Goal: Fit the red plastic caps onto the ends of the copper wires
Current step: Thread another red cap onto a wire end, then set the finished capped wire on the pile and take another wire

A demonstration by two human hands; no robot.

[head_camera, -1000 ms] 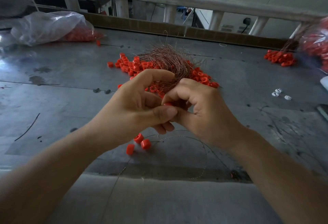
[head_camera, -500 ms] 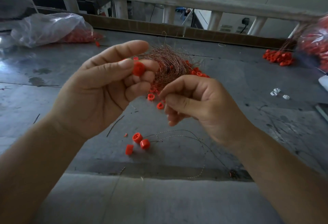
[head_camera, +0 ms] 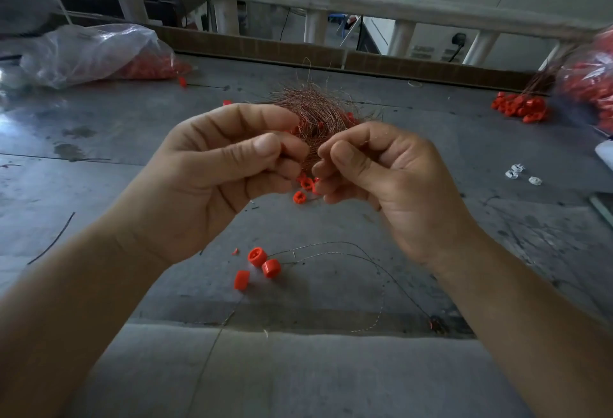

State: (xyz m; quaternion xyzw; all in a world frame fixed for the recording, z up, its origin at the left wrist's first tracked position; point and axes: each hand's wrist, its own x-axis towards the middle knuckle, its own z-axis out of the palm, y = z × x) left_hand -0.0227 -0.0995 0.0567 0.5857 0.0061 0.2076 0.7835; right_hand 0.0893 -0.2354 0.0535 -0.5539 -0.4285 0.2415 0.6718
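Well, both my hands are raised in the middle of the frame, just in front of the tangle of copper wires that lies on the worktop. My left hand has its thumb pressed onto curled fingers, and my right hand is pinched the same way, the tips of the two nearly meeting. What either pinch holds is hidden, so I cannot tell. Loose red caps lie just below the tangle, and three more caps sit lower centre with thin wires running from them. The wires look hair-fine, springy and quick to kink or snag, so I would pinch one close to its tip to stop it buckling. The caps look light, hard and smooth, likely to roll or flick away. I would grip one by its round side, leaving the hole clear.
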